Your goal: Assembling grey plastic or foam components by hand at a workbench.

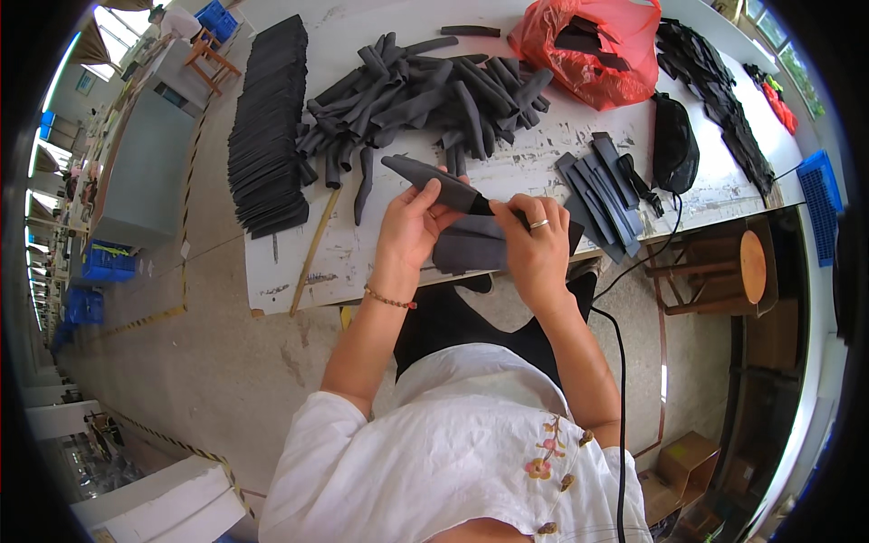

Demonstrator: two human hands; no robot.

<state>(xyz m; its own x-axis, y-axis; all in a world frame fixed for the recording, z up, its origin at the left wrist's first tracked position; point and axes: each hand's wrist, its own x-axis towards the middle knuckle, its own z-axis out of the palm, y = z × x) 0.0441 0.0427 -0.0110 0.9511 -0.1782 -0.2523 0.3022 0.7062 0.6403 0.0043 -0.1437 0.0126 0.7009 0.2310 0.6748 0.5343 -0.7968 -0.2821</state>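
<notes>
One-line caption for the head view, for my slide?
Left hand and right hand grip a dark grey sleeve above a white worktable piled with grey tubes.

Worktop (pixel 362 262), far left edge: tall stack of flat dark sheets (pixel 269 127). Far middle: heap of dark rolled tubes (pixel 425 95). Far right corner: red plastic bag (pixel 588 50). Near right edge: black pouch (pixel 674 145), fanned dark strips (pixel 597 185). Wooden stool (pixel 724 267) beside right edge.
</notes>
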